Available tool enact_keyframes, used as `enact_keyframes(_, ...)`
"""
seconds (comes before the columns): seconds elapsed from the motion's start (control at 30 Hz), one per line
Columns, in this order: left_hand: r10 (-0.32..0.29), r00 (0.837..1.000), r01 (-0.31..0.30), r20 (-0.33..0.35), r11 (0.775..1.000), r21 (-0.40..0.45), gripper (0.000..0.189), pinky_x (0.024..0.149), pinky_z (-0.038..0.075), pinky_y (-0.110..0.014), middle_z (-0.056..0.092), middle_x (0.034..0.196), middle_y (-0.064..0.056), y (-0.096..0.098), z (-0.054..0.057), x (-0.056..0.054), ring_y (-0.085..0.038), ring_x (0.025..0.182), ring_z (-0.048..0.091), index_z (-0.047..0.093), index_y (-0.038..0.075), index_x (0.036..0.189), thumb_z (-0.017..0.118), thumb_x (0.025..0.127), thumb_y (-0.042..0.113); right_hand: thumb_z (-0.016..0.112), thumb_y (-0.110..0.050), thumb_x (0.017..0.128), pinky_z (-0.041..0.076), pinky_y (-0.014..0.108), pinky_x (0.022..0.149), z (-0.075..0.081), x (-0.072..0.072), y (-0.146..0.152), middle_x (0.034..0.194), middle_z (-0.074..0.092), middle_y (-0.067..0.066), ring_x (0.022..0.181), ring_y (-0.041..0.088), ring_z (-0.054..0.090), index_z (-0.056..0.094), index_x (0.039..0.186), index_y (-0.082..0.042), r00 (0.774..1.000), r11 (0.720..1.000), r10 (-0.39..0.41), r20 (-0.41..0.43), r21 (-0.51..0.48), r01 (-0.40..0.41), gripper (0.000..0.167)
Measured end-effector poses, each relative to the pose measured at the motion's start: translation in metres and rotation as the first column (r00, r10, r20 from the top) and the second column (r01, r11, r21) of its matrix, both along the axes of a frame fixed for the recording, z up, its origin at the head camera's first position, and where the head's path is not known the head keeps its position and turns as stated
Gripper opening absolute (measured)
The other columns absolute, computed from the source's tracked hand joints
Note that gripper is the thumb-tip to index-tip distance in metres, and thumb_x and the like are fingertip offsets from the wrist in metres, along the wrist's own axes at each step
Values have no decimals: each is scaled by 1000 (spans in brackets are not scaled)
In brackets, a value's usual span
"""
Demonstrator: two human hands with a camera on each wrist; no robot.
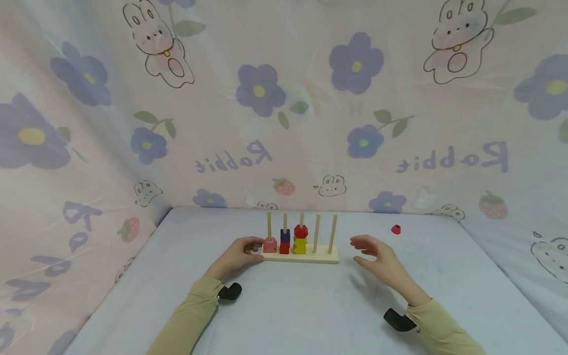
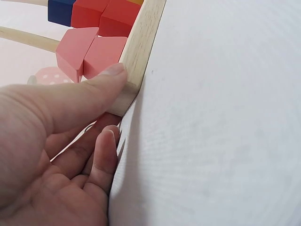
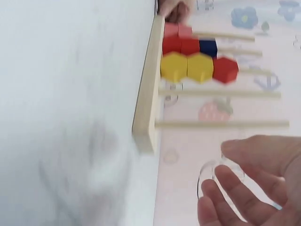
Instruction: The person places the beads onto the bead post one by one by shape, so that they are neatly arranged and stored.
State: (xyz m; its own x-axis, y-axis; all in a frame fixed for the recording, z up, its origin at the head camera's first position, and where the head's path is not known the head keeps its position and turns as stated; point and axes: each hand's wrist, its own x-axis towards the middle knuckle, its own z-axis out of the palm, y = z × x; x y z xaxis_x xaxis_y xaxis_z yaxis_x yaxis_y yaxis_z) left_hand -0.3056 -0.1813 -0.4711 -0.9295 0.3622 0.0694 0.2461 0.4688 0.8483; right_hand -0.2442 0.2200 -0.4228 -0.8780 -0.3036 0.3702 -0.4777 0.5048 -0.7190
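Note:
A pale wooden peg stacker (image 1: pixel 306 258) with several upright pegs stands on the table. Its left peg carries pink blocks (image 2: pixel 104 55). On the one beside it, a dark blue block (image 1: pixel 285 235) tops red ones (image 3: pixel 190 46). The middle peg holds yellow blocks (image 1: pixel 300 245) below a red one (image 3: pixel 225 70). Both pegs on the right are bare. My left hand (image 1: pixel 241 254) grips the stacker's left end, thumb on the front edge of the base and fingers behind it. Off the right end, my right hand (image 1: pixel 377 259) hovers with relaxed, parted fingers, holding nothing.
A small red block (image 1: pixel 396 229) lies alone at the back right of the white table (image 1: pixel 301 315). Behind the table's far edge hangs a curtain (image 1: pixel 306 148) printed with rabbits and flowers. Each wrist wears a black camera mount (image 1: pixel 399 320).

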Motion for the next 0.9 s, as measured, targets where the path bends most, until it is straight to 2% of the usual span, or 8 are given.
enact_keyframes(0.17,-1,1000,1,-5,1000,0,47,77,43,-30,60,106,-6,-1,1,2,-22,91,52,61,5,124,77,80,11,72,2,82,47,49,86,2,-4,34,116,62,15,105,36,58,57,122,-1,998,993,-67,15,94,65,43)
enact_keyframes(0.37,-13,1000,13,-8,1000,9,48,76,42,-30,60,107,-7,-1,2,2,-23,91,52,61,3,124,77,80,10,71,1,83,48,48,84,4,-7,61,115,61,21,102,40,58,56,122,2,995,988,-61,76,145,49,42)
enact_keyframes(0.57,-7,1000,7,-7,1000,6,47,77,43,-30,60,106,-5,-1,3,2,-22,91,52,61,6,124,77,80,11,71,1,83,50,44,81,1,-10,69,109,63,18,94,33,60,58,120,3,990,982,-73,123,181,50,39)
enact_keyframes(0.73,-16,1000,16,-8,1000,16,47,78,43,-33,60,107,-4,-1,2,0,-22,93,52,62,5,123,78,80,11,71,4,80,51,32,75,-3,-10,74,106,64,18,91,31,60,59,118,4,989,981,-63,137,189,37,40)
enact_keyframes(0.9,-17,1000,17,1,999,45,48,78,43,-32,61,109,-9,-1,2,0,-26,94,52,60,2,123,77,79,8,74,2,79,50,32,74,-4,-9,78,101,65,14,87,27,60,59,116,5,989,976,-30,142,216,-1,40)
